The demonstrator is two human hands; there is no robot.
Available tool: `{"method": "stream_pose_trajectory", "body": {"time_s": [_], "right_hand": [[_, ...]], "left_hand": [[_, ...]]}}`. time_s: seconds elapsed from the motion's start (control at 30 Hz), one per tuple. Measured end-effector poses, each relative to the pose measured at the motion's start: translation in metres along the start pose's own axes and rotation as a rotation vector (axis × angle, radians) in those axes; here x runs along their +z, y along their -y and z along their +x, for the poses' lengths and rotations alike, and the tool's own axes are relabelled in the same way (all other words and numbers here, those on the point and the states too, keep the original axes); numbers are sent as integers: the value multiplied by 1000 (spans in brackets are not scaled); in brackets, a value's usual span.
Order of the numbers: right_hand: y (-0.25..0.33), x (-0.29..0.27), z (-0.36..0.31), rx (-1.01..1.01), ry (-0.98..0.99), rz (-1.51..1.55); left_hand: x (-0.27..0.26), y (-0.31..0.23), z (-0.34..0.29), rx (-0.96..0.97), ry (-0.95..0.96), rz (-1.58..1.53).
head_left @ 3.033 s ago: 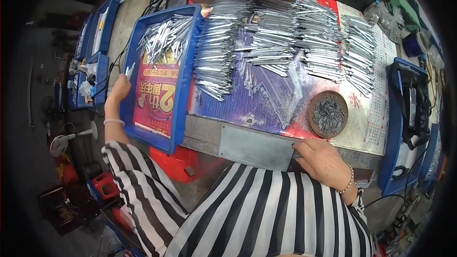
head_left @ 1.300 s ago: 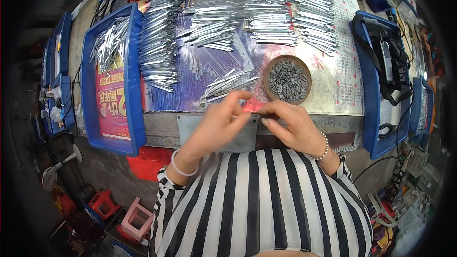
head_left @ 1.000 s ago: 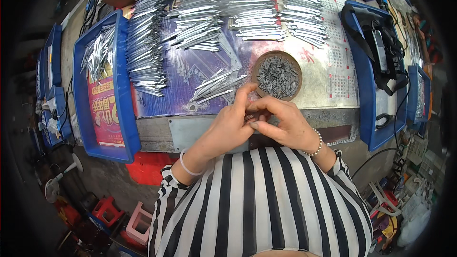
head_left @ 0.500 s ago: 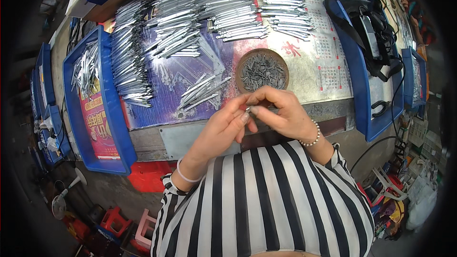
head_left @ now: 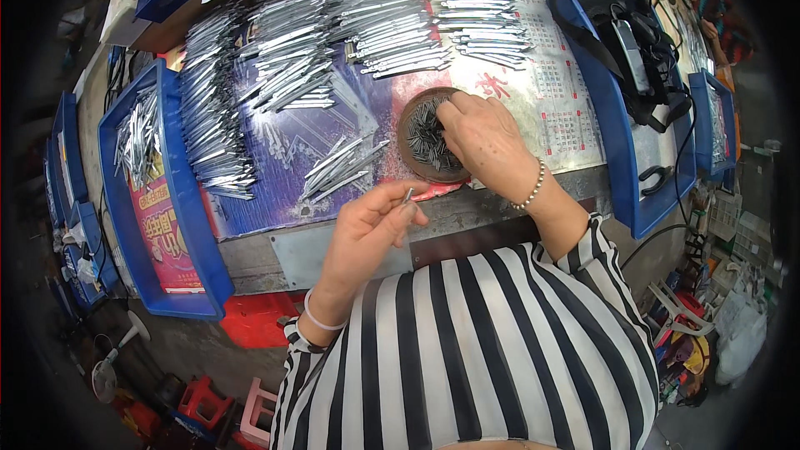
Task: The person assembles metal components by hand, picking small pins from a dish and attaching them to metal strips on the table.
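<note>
Grey metal pin (head_left: 407,195) in the left hand (head_left: 365,235), right hand (head_left: 492,142) at the bowl (head_left: 435,174)

On the left of the worktop (head_left: 250,257), a blue tray (head_left: 193,221) carries a loose heap of strips (head_left: 137,142) towards its far end. A knock to the tray could scatter them.

Next come four rows of shiny strips (head_left: 292,58), running from near the far edge down towards the middle. Packed this close, they could tangle or skew if an arm brushed their near ends. A smaller pile (head_left: 343,168) lies apart, nearer the front edge.

The left hand is just beside the front edge, thumb and forefinger pinching the pin, other fingers curled. So small a piece could slip if the pinch loosened, and might fall over the edge.

The round bowl sits near the front edge, holding many loose pins (head_left: 427,137). The right hand's fingertips are down inside it; whether they grip one, I cannot tell. Pressing on the rim could tip the bowl and spill them.

Along the right edge, another blue tray (head_left: 621,192) holds a black strap (head_left: 583,29).
</note>
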State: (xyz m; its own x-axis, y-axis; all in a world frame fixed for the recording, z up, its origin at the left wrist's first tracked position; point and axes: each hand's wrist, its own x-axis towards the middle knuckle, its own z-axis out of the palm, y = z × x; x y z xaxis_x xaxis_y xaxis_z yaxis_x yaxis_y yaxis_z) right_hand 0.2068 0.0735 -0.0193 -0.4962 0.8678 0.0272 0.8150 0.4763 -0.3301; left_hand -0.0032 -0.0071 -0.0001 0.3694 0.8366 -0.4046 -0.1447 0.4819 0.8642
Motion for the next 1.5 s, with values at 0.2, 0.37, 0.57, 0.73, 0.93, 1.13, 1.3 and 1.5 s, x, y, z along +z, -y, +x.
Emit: {"method": "stream_pose_trajectory", "body": {"time_s": [0.2,0.37,0.57,0.73,0.93,1.13,1.3,1.5], "right_hand": [[-5,6,1,23,-2,79],[-7,0,-2,96,4,313],[-8,-1,-6,310,99,873],[-7,-5,-10,437,112,1394],[-1,-5,-16,569,103,1525],[6,-7,-21,601,83,1756],[16,-12,-28,513,129,1771],[26,-12,-32,412,174,1806]], "left_hand": [[-5,3,1,25,-9,15],[-3,0,4,43,1,-9],[2,-1,7,46,14,-23],[7,-5,8,39,35,-16],[8,1,9,33,20,-84],[9,3,9,49,-3,-45],[10,6,9,76,-14,-43],[11,10,10,133,2,72]]}}
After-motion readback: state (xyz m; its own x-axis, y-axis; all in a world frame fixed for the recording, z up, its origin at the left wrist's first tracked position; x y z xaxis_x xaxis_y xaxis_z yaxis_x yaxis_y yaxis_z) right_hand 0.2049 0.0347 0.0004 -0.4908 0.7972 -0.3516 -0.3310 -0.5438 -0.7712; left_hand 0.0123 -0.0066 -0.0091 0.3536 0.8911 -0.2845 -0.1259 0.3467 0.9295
